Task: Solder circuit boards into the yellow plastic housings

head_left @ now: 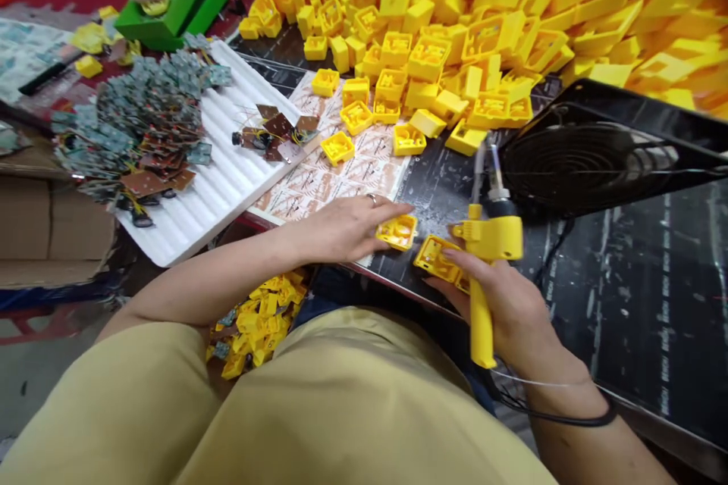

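At the front edge of the black table, my left hand is closed on a small open yellow plastic case, its fingers at the case's left side. My right hand grips a yellow soldering gun with its metal tip pointing up and away from me. Between the thumb and fingers of that same hand is a second open yellow case, just right of the first. Small parts inside both cases are too fine to make out. The gun's handle hides part of my right palm.
A large heap of yellow cases fills the back. At left, a white foam tray carries piled circuit boards with wires. A black fan stands at right. More yellow cases lie below the table edge. Green boxes sit far left.
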A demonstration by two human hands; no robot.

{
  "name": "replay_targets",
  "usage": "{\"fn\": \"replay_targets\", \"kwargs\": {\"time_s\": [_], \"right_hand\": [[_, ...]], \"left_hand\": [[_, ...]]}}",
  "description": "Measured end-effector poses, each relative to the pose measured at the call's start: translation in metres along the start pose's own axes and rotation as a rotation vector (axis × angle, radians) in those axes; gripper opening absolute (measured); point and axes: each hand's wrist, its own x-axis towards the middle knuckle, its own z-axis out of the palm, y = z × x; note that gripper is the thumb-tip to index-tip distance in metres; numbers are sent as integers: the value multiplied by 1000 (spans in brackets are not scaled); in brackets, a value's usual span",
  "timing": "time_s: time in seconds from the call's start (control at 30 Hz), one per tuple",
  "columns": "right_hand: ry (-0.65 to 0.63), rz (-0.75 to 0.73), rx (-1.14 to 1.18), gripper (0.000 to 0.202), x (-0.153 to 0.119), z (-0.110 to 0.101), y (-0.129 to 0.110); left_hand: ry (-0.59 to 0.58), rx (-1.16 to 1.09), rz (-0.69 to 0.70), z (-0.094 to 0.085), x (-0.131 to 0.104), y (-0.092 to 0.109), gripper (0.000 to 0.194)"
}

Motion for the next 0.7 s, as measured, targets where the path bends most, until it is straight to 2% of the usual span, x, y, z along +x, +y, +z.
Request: {"fn": "replay_targets", "kwargs": {"time_s": [0.07, 0.13, 0.2, 0.23, 0.27, 0.33, 0.4, 0.47, 0.53, 0.63, 0.7], "right_hand": [[6, -2, -16, 61, -3, -3, 5], [-4, -11, -25, 63, -6, -6, 9], [-7, -6, -43, 66, -8, -7, 12], [-9, -3, -52, 68, -9, -7, 12], [-9, 0, -60, 70, -9, -7, 12], [0, 2, -73, 73, -7, -5, 12], [10, -2, -76, 74, -5, -4, 11], [18, -6, -82, 73, -4, -5, 11], [24, -24, -86, 71, -4, -5, 12], [44, -38, -99, 63, -6, -4, 13], [44, -24, -108, 58, -7, -3, 13]], "left_hand": [[82, 47, -46, -1, 0, -9, 66], [175, 156, -226, 0, 2, -23, 67], [172, 223, -420, 5, 7, -34, 63], [136, 229, -456, 8, 11, -36, 62], [94, 223, -437, 11, 15, -35, 62], [61, 202, -291, 16, 26, -28, 58], [116, 214, -160, 12, 34, -20, 51], [196, 280, -192, -4, 37, -22, 46], [222, 370, -355, -31, 32, -35, 43], [150, 440, -619, -73, 23, -73, 40], [112, 459, -736, -91, 21, -101, 41]]}}
